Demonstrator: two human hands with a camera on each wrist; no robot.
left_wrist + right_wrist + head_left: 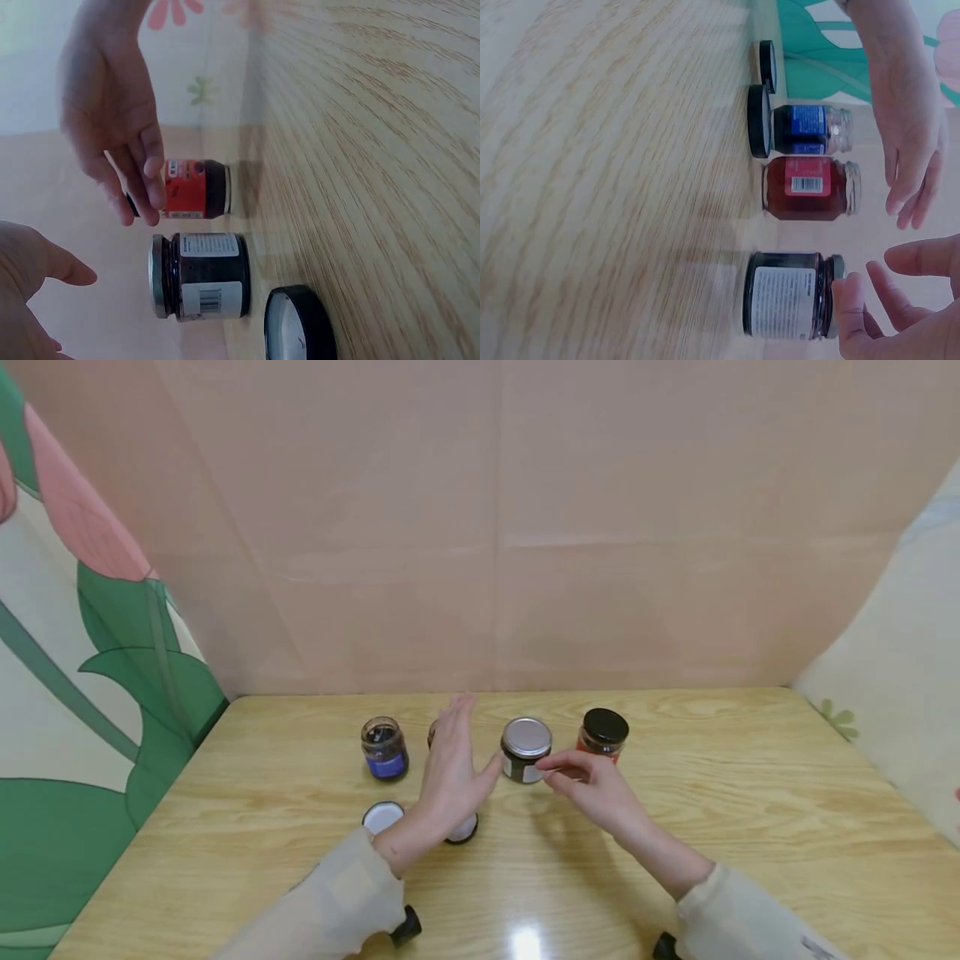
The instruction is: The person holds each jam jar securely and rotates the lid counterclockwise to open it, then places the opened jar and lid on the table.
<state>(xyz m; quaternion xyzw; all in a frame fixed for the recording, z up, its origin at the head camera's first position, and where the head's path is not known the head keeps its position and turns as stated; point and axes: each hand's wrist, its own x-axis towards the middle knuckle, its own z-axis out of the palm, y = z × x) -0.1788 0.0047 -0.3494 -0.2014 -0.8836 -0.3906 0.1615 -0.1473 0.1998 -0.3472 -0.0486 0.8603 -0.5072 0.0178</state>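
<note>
A dark jar with a silver lid (527, 737) stands upright between the two hands, its lid on. My left hand (450, 768) is held to its left with fingers straight and thumb spread, holding nothing. On the other side, my right hand (596, 789) has loosely bent fingers; they overlap the jar's edge in the head and right wrist views, and nothing is in the grasp. A lidless jar with a pink label (806, 180) is mostly hidden behind the left hand in the head view. Past the right hand stands a red-labelled jar with a black lid (605, 726).
A lidless jar with a blue label (386, 764) stands at the left. Two black-rimmed lids lie nearer, white insides up: the left lid (383, 815) and the right lid (462, 831), both partly covered by the left arm. A pink cloth backdrop (495, 568) closes the table's far edge.
</note>
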